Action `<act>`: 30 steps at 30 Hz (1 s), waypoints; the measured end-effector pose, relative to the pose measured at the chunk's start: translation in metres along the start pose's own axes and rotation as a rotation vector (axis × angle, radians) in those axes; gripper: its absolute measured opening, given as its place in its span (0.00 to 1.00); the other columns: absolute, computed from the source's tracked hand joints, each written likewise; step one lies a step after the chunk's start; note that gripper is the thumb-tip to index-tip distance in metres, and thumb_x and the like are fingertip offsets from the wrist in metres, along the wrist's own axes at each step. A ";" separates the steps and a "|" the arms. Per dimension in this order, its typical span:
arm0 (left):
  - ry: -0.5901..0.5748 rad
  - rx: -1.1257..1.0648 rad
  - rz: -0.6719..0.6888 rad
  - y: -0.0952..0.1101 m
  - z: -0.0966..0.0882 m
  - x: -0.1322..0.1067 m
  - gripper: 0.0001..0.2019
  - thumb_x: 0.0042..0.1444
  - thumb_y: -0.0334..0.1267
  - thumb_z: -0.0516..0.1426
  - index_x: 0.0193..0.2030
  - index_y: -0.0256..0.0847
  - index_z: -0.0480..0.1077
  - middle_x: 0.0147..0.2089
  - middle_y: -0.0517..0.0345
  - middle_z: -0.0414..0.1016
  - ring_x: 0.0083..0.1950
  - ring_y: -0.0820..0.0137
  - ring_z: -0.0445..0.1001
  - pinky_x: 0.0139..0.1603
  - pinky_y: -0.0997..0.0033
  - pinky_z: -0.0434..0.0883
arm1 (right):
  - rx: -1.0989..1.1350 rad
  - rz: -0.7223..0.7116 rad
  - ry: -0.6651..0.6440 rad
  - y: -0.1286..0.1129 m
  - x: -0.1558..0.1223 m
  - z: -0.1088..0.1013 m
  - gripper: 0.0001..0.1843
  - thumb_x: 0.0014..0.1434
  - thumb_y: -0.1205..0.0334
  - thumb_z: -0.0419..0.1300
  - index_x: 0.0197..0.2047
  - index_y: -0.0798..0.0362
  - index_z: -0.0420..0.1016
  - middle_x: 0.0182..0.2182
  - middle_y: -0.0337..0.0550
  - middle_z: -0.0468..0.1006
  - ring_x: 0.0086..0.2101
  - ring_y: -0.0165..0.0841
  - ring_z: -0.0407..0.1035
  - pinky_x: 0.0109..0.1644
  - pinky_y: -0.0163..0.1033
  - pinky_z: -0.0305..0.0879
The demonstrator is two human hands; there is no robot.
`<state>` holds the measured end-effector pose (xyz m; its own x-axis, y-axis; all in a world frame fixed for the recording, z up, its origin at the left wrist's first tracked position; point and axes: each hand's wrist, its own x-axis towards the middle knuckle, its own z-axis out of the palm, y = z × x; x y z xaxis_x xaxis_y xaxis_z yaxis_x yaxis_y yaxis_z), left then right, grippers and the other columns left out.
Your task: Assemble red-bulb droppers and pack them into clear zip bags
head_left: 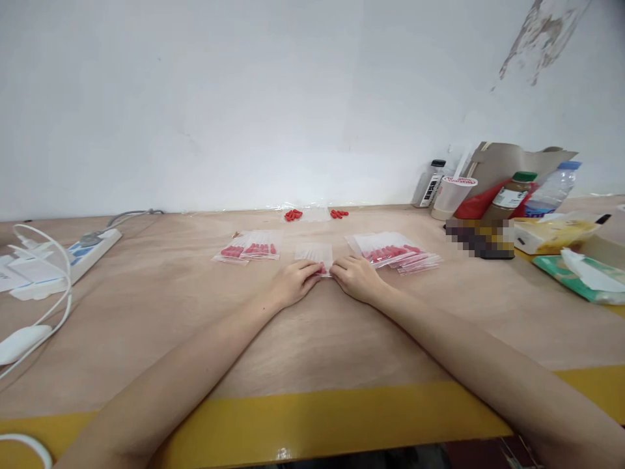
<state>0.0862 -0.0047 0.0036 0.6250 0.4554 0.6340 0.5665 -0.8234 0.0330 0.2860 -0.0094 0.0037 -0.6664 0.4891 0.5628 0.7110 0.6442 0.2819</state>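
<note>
A small clear plastic bag lies flat in the middle of the table, with small red pieces at its near end. My left hand has its fingers closed on the bag's near left corner. At the near right corner, my right hand pinches the same bag. To the left lie clear bags of red pieces in a small group. A larger, fanned stack of filled bags is just beyond my right hand. Farther back are two loose piles of red pieces, a left pile and a right pile.
On the left are a white power strip with cables and a white mouse-like object. At the right stand a cup, bottles and a grey bag. Tissue packs lie nearer. The wall bounds the back.
</note>
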 end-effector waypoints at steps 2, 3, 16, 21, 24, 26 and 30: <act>0.042 0.081 0.069 -0.006 -0.004 -0.004 0.10 0.59 0.36 0.50 0.43 0.40 0.70 0.41 0.53 0.75 0.41 0.69 0.74 0.42 0.70 0.72 | 0.025 0.056 0.019 0.003 -0.005 -0.002 0.10 0.57 0.69 0.51 0.30 0.55 0.73 0.27 0.43 0.74 0.29 0.30 0.65 0.35 0.36 0.52; 0.058 0.120 0.104 -0.008 -0.005 -0.007 0.10 0.59 0.35 0.50 0.42 0.40 0.71 0.40 0.54 0.75 0.40 0.70 0.74 0.41 0.71 0.72 | 0.043 0.081 0.029 0.005 -0.007 -0.004 0.10 0.57 0.69 0.51 0.30 0.55 0.73 0.27 0.43 0.75 0.30 0.30 0.66 0.35 0.36 0.52; 0.094 0.220 0.188 -0.016 -0.010 -0.015 0.13 0.61 0.35 0.47 0.34 0.38 0.71 0.38 0.56 0.76 0.36 0.74 0.75 0.38 0.77 0.73 | 0.002 0.041 0.119 0.010 -0.017 -0.013 0.13 0.60 0.64 0.50 0.31 0.52 0.75 0.26 0.40 0.76 0.31 0.29 0.65 0.39 0.38 0.49; 0.066 0.258 0.173 -0.016 -0.017 -0.013 0.12 0.61 0.34 0.47 0.34 0.39 0.71 0.39 0.56 0.76 0.38 0.73 0.75 0.39 0.74 0.73 | 0.002 0.063 0.105 0.011 -0.018 -0.012 0.13 0.60 0.64 0.50 0.31 0.52 0.75 0.24 0.41 0.75 0.31 0.30 0.64 0.40 0.39 0.49; 0.090 0.298 0.176 -0.014 -0.021 -0.011 0.11 0.60 0.32 0.48 0.34 0.38 0.71 0.38 0.56 0.77 0.37 0.72 0.75 0.38 0.74 0.73 | 0.005 0.064 0.123 0.010 -0.016 -0.011 0.13 0.59 0.64 0.50 0.30 0.53 0.75 0.24 0.42 0.75 0.30 0.30 0.64 0.41 0.40 0.49; 0.091 0.296 0.179 -0.014 -0.022 -0.011 0.11 0.60 0.32 0.48 0.35 0.38 0.71 0.38 0.55 0.77 0.37 0.72 0.75 0.39 0.74 0.73 | 0.009 0.066 0.123 0.010 -0.016 -0.011 0.14 0.59 0.65 0.49 0.28 0.54 0.74 0.23 0.42 0.74 0.30 0.30 0.63 0.41 0.40 0.49; 0.059 0.272 0.187 -0.015 -0.022 -0.012 0.12 0.60 0.31 0.47 0.36 0.38 0.71 0.39 0.55 0.77 0.40 0.72 0.75 0.41 0.74 0.72 | 0.001 0.063 0.101 0.011 -0.016 -0.012 0.13 0.58 0.67 0.49 0.27 0.55 0.72 0.24 0.43 0.74 0.30 0.31 0.62 0.42 0.42 0.48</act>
<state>0.0586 -0.0051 0.0128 0.7039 0.2785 0.6535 0.5726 -0.7669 -0.2900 0.3071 -0.0167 0.0075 -0.5942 0.4668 0.6551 0.7505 0.6147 0.2428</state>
